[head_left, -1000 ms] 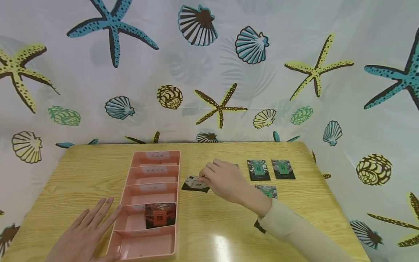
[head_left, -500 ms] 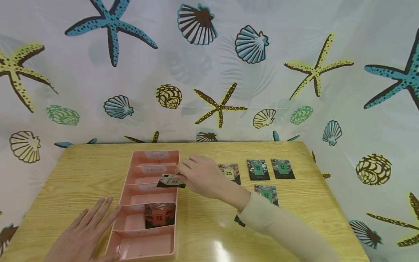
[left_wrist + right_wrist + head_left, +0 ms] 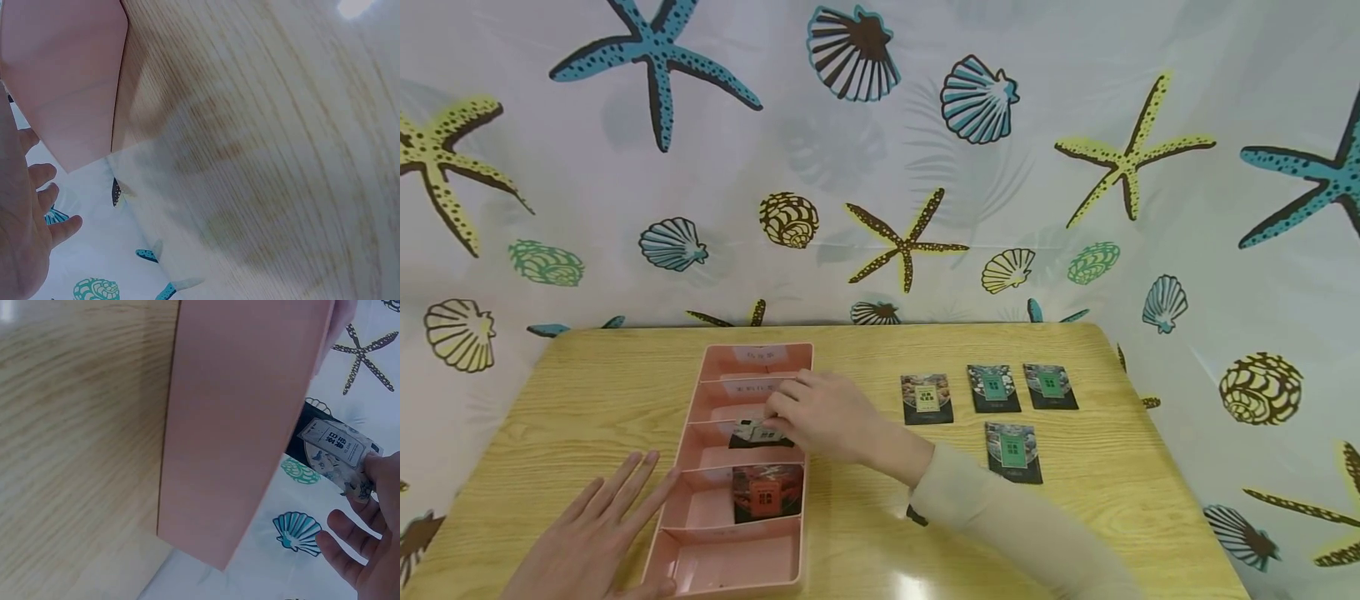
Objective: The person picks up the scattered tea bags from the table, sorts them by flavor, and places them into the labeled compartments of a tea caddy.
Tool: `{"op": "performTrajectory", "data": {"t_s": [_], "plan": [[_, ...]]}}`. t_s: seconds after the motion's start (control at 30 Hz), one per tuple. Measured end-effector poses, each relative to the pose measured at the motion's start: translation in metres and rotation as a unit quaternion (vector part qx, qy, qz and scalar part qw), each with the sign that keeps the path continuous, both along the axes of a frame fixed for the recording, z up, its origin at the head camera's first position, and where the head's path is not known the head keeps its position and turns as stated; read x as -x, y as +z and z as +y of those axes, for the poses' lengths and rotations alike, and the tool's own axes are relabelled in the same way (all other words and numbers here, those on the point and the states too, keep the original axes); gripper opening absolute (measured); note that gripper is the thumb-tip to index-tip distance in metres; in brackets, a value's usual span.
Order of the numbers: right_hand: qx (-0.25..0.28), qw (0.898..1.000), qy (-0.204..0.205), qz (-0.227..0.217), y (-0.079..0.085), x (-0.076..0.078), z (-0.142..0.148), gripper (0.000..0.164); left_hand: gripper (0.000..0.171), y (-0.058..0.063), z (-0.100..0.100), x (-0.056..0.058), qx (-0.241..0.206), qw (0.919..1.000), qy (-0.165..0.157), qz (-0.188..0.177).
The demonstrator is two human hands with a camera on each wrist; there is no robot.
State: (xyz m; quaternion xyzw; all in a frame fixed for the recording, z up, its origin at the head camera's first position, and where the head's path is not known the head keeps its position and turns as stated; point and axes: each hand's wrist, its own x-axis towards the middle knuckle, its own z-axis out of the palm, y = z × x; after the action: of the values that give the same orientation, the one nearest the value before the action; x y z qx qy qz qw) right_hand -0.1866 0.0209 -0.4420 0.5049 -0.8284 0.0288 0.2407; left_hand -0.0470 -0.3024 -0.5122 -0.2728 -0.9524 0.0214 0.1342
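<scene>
Right hand (image 3: pixel 823 417) pinches a white sachet (image 3: pixel 756 433) between thumb and fingers at one end, its other fingers loosely bent and apart from the packet in the right wrist view. With 12 o'clock at the bench's far edge, the hand reaches into the pink box (image 3: pixel 800 575) from 3 o'clock. Held at the third compartment (image 3: pixel 703 452) from the 12 o'clock end, the white sachet has its dark edge toward 6 o'clock; whether it touches the compartment's floor I cannot tell.

Left hand (image 3: pixel 598 525) lies at the box's 8 o'clock, fingers spread wide beside the wall, thumb near the 6 o'clock corner.

One compartment nearer 6 o'clock, a red sachet (image 3: pixel 767 493) leans at the 3 o'clock side. Paper labels (image 3: pixel 758 356) mark the farther compartments.

On the bench (image 3: pixel 857 517), between 2 and 3 o'clock from the box, lie a yellow-label sachet (image 3: pixel 927 400) and two green-label sachets (image 3: pixel 992 388) in a row; another green one (image 3: pixel 1015 452) sits at their 6 o'clock side. A dark corner (image 3: pixel 916 517) shows beside the pale sleeve (image 3: pixel 1022 525). Behind, at 12 o'clock, hangs a starfish-and-shell curtain (image 3: pixel 722 175).
</scene>
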Motion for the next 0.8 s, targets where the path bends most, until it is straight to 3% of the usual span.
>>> {"op": "performTrajectory", "data": {"t_s": [0.37,0.53,0.8], "plan": [[-0.063,0.998,-0.022,0.009,-0.024,0.0,-0.012,0.025,0.123,0.0,0.001,-0.001,0.004,0.9999,0.01,-0.005],[-0.1,0.994,-0.031,-0.009,-0.03,0.0,-0.015,0.029,0.122,0.0,0.001,-0.001,0.001,0.9999,0.009,-0.005],[-0.118,0.992,-0.038,-0.025,-0.036,0.002,-0.012,0.03,0.123,0.001,0.001,-0.002,-0.004,0.9999,0.009,-0.01]]}}
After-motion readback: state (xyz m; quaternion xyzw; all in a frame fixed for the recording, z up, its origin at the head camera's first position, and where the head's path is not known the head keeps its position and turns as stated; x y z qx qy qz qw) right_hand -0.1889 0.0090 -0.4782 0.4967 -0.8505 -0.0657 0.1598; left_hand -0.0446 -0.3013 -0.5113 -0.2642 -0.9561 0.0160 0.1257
